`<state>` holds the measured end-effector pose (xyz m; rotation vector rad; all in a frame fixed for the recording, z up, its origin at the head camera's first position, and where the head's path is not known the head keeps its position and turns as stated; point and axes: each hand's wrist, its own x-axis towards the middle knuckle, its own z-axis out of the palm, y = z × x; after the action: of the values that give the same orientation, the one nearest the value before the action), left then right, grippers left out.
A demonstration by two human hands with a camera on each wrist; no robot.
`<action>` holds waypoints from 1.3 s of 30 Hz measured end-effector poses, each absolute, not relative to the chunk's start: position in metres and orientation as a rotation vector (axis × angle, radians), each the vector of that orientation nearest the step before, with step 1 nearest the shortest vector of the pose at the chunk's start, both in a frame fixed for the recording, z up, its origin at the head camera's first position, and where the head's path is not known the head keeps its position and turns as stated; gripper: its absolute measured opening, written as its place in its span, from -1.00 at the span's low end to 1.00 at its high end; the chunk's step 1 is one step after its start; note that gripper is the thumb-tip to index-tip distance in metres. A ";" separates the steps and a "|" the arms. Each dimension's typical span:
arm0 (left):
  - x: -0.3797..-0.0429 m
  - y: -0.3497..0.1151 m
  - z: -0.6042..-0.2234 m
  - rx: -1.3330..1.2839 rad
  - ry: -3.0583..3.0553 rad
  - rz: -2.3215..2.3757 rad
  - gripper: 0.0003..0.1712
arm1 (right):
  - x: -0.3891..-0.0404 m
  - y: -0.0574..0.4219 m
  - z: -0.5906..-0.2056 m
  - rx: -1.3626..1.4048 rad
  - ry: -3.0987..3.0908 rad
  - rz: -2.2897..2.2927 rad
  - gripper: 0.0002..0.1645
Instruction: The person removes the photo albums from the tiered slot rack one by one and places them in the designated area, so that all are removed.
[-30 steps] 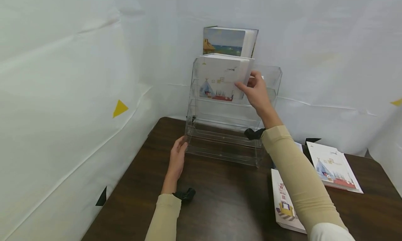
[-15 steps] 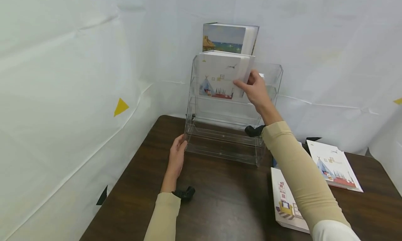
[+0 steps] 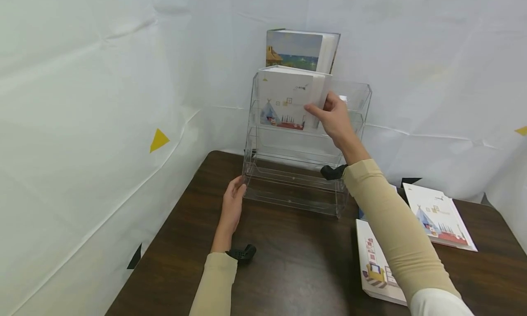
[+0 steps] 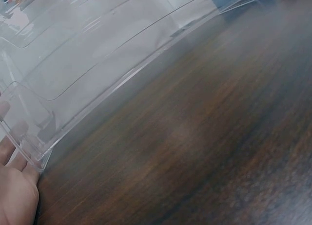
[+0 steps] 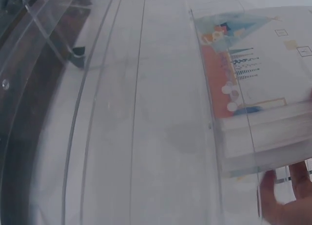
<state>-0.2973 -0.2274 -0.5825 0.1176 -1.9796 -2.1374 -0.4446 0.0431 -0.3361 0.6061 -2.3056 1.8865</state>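
Note:
In the head view a thick white book [image 3: 284, 99] with a tent drawing stands in an upper tier of a clear acrylic book rack [image 3: 294, 158]. My right hand [image 3: 335, 119] pinches its right edge, thumb on the front cover and fingers behind. The right wrist view shows the book [image 5: 273, 64] through the clear plastic, the fingertips [image 5: 268, 186] at its edge. My left hand [image 3: 233, 204] holds the rack's lower left side. In the left wrist view, fingers of that hand [image 4: 17, 186] show through the clear side panel.
Behind, a book with a seaside cover [image 3: 294, 50] stands higher in the rack. On the dark wooden table [image 3: 280, 265], a white tent book [image 3: 440, 217] and a pink-white book [image 3: 374, 265] lie at the right. Under the right forearm, a blue item [image 3: 361, 214] is mostly hidden. White sheeting [image 3: 103, 124] encloses the table.
The white book has shifted slightly to the left in its tier, with my right hand still pinching its edge. My left hand stays at the rack's lower left side.

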 end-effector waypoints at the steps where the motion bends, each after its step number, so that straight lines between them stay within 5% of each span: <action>1: -0.297 -0.227 -0.582 0.116 -1.974 -2.142 -0.42 | -0.444 0.043 -0.336 0.616 -2.293 1.890 -0.44; 39: -0.307 -0.218 -0.585 0.094 -1.931 -2.200 -0.46 | -0.426 0.091 -0.323 0.646 -1.951 1.876 -0.47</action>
<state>-0.3074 -0.2182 -0.5847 0.0942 -1.9306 -2.1999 -0.4262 0.0907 -0.3226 0.6462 -1.9508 1.8761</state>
